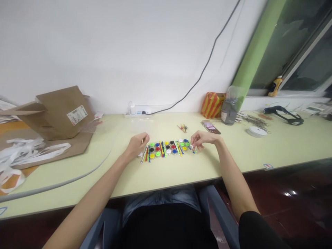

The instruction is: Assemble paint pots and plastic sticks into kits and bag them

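Note:
A row of small round coloured pots [168, 148] with thin coloured sticks between them lies on the pale yellow-green table [181, 169] in front of me. My left hand [137, 144] hovers at the row's left end, fingers curled in a pinch on something I cannot make out. My right hand [201, 139] rests at the right end, fingertips pinched on a small piece among the pots there. A few loose coloured sticks [183, 128] lie farther back.
A brown cardboard box [61, 112] and white straps [31, 150] lie at left. A power strip [137, 112] with a black cable sits by the wall. A striped bag [212, 104], a jar [229, 110], a phone [212, 129] and a white tape roll [256, 131] stand at right.

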`<state>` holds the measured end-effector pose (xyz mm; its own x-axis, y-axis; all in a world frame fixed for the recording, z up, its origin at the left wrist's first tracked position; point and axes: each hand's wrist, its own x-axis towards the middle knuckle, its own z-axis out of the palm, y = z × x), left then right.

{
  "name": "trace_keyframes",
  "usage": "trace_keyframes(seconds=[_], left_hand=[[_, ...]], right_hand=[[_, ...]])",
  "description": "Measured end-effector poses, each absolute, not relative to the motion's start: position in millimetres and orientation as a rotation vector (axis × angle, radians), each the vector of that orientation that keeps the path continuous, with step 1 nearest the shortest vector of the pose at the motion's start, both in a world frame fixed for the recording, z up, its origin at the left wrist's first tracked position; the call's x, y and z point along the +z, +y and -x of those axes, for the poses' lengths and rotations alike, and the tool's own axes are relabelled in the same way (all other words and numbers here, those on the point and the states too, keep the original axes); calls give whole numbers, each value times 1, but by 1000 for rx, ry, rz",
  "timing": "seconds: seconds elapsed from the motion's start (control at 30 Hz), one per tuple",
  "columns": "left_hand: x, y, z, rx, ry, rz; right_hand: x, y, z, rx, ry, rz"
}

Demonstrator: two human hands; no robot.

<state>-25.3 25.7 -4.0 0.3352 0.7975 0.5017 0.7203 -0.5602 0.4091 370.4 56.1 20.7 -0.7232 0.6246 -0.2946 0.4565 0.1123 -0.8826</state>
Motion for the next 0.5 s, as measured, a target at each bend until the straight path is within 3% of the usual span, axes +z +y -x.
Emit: trace_keyframes(seconds=[0.5], left_hand=[[-6,27,25,999,1425,-2480]], right_hand=[[19,52,-363,1600,-2328,1337]])
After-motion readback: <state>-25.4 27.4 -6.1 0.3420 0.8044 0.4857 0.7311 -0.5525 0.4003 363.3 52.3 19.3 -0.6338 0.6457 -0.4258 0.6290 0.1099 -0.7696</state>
